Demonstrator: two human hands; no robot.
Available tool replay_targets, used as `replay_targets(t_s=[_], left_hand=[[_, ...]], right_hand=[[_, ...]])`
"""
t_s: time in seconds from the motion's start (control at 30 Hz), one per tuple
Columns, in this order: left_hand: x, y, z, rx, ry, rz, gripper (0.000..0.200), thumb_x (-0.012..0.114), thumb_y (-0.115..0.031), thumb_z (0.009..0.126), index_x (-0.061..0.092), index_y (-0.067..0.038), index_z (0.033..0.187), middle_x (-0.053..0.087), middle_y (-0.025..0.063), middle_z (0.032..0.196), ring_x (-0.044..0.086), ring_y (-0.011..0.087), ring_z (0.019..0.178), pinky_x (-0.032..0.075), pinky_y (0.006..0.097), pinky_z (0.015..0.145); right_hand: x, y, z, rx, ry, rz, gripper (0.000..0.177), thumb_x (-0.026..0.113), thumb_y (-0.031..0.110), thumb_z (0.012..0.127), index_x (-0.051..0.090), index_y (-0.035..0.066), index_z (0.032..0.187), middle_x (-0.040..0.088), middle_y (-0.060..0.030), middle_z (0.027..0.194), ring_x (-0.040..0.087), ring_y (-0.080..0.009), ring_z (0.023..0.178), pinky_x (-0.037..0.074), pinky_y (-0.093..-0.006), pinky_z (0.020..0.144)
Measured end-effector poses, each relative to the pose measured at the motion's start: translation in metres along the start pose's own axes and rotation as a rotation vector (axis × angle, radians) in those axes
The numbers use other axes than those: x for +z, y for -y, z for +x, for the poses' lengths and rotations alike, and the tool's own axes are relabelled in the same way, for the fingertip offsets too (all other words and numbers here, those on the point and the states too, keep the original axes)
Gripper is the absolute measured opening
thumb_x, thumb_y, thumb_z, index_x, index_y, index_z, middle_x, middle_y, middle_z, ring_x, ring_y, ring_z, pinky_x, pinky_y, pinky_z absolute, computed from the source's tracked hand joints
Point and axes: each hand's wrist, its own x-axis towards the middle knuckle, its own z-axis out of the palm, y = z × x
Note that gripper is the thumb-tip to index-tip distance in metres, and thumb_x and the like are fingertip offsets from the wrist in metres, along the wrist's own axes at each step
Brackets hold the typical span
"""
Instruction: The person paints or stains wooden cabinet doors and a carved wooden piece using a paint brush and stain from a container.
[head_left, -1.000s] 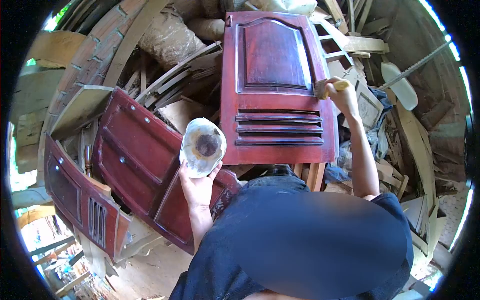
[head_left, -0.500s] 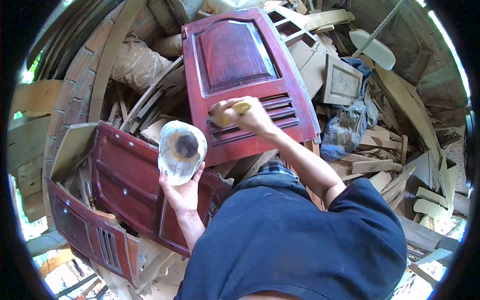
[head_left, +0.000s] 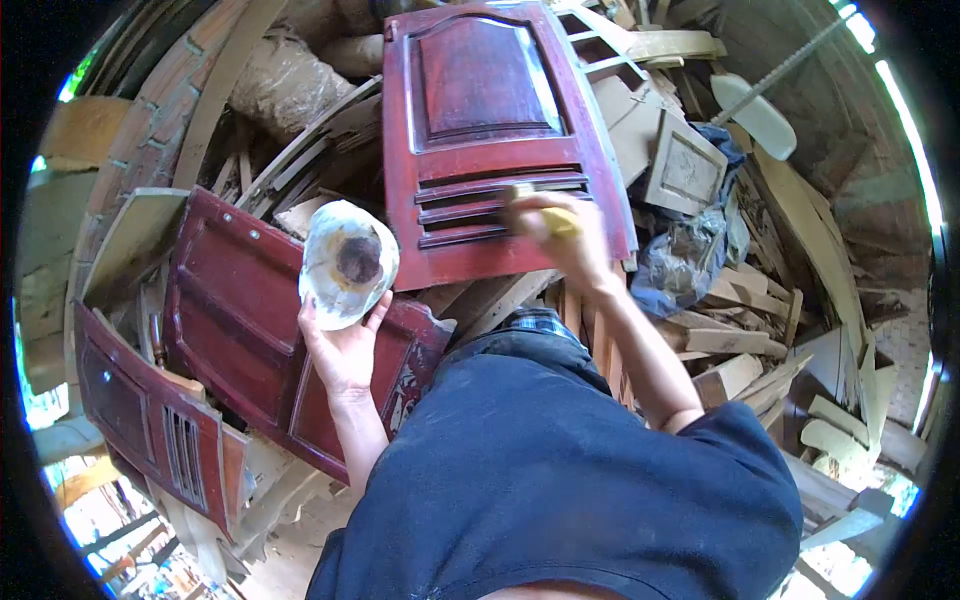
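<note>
A stained white bowl (head_left: 318,255) with dark brown liquid (head_left: 358,260) in its bottom rests in my left hand (head_left: 342,350), fingers and thumb gripping its near side. My right hand (head_left: 580,240) is closed around the yellow handle of a paintbrush (head_left: 562,222), blurred by motion. The brush end lies over the louvre slats at the lower part of a dark red wooden cabinet door (head_left: 490,90). Its arched upper panel looks glossy. The bowl hangs just left of this door, over another dark red door (head_left: 235,300).
A smaller red louvred door (head_left: 135,420) leans at the lower left. Wood offcuts (head_left: 735,340), a grey framed panel (head_left: 686,165) and a crumpled plastic bag (head_left: 685,260) crowd the right side. A brick wall (head_left: 160,130) curves up at the left.
My right hand with the paintbrush has swept rightward across the slats. The view has shifted slightly; my left hand still holds the bowl beside the door.
</note>
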Motion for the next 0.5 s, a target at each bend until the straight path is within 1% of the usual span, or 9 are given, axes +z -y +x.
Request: replay_targets(t_s=[0.03, 0.17, 0.2, 0.23, 0.3, 0.37, 0.4, 0.47, 0.5], left_hand=[[-0.003, 0.001, 0.000, -0.005, 0.023, -0.010, 0.066, 0.057, -0.045, 0.088, 0.035, -0.016, 0.143, 0.039, 0.0120, 0.144, 0.043, 0.0367, 0.127, 0.040, 0.0604, 0.101], [0.003, 0.001, -0.006, -0.019, 0.036, -0.016, 0.068, 0.059, -0.045, 0.086, 0.034, -0.015, 0.143, 0.038, 0.0125, 0.144, 0.043, 0.0366, 0.127, 0.040, 0.0604, 0.101], [0.003, 0.002, -0.008, -0.012, 0.032, -0.032, 0.069, 0.060, -0.044, 0.086, 0.034, -0.015, 0.143, 0.038, 0.0127, 0.144, 0.043, 0.0366, 0.127, 0.040, 0.0604, 0.101], [0.001, 0.004, -0.010, -0.009, 0.024, -0.045, 0.069, 0.060, -0.044, 0.086, 0.034, -0.015, 0.143, 0.038, 0.0127, 0.144, 0.043, 0.0366, 0.127, 0.040, 0.0604, 0.101], [-0.007, 0.003, -0.015, -0.017, 0.042, -0.073, 0.066, 0.057, -0.045, 0.087, 0.036, -0.014, 0.142, 0.042, 0.0119, 0.142, 0.044, 0.0335, 0.126, 0.041, 0.0579, 0.100], [-0.013, 0.003, -0.020, -0.008, 0.005, -0.078, 0.066, 0.056, -0.046, 0.088, 0.036, -0.014, 0.142, 0.041, 0.0118, 0.142, 0.044, 0.0335, 0.127, 0.041, 0.0576, 0.100], [-0.016, 0.003, -0.023, -0.016, -0.012, -0.067, 0.066, 0.056, -0.047, 0.088, 0.036, -0.014, 0.142, 0.041, 0.0117, 0.142, 0.044, 0.0334, 0.127, 0.041, 0.0574, 0.100], [-0.022, 0.002, -0.028, -0.019, -0.026, -0.034, 0.065, 0.053, -0.048, 0.089, 0.036, -0.014, 0.142, 0.042, 0.0117, 0.142, 0.045, 0.0329, 0.127, 0.041, 0.0568, 0.099], [-0.026, 0.001, -0.030, -0.013, -0.026, -0.040, 0.065, 0.053, -0.048, 0.089, 0.036, -0.014, 0.142, 0.042, 0.0117, 0.142, 0.045, 0.0329, 0.127, 0.041, 0.0568, 0.099]], right_hand=[[0.017, 0.013, -0.001, -0.042, 0.066, 0.113, 0.019, 0.066, 0.008, 0.079, 0.072, 0.011, 0.096, 0.071, -0.0120, 0.089, 0.069, -0.0220, 0.081, 0.054, -0.0319, 0.076], [0.058, 0.063, -0.017, 0.096, 0.368, 0.295, 0.020, 0.065, 0.013, 0.076, 0.071, 0.009, 0.095, 0.070, -0.0143, 0.081, 0.068, -0.0236, 0.076, 0.054, -0.0353, 0.074], [0.060, 0.050, -0.023, 0.040, 0.291, 0.280, 0.020, 0.063, 0.014, 0.079, 0.071, 0.007, 0.096, 0.069, -0.0156, 0.081, 0.067, -0.0241, 0.075, 0.053, -0.0355, 0.072], [0.051, 0.033, -0.027, -0.034, 0.193, 0.308, 0.021, 0.061, 0.014, 0.080, 0.070, 0.005, 0.097, 0.070, -0.0146, 0.084, 0.067, -0.0217, 0.076, 0.054, -0.0341, 0.072], [0.014, 0.000, -0.032, 0.298, 0.217, 0.389, 0.022, 0.060, 0.015, 0.088, 0.071, 0.003, 0.103, 0.071, -0.0109, 0.092, 0.067, -0.0158, 0.082, 0.056, -0.0301, 0.074], [-0.036, -0.027, -0.037, 0.399, 0.169, 0.280, 0.022, 0.061, 0.019, 0.092, 0.070, 0.003, 0.104, 0.069, -0.0100, 0.098, 0.067, -0.0169, 0.088, 0.057, -0.0287, 0.073], [-0.062, -0.035, -0.042, 0.451, 0.115, 0.264, 0.023, 0.061, 0.018, 0.092, 0.070, 0.001, 0.104, 0.069, -0.0093, 0.096, 0.067, -0.0151, 0.086, 0.057, -0.0271, 0.073], [-0.100, -0.055, -0.054, 0.392, -0.012, 0.133, 0.022, 0.058, 0.016, 0.093, 0.069, 0.000, 0.102, 0.069, -0.0079, 0.091, 0.066, -0.0137, 0.079, 0.056, -0.0253, 0.072], [-0.111, -0.057, -0.057, 0.420, -0.052, 0.119, 0.020, 0.057, 0.015, 0.092, 0.069, 0.001, 0.101, 0.069, -0.0064, 0.087, 0.066, -0.0125, 0.076, 0.055, -0.0240, 0.068]])
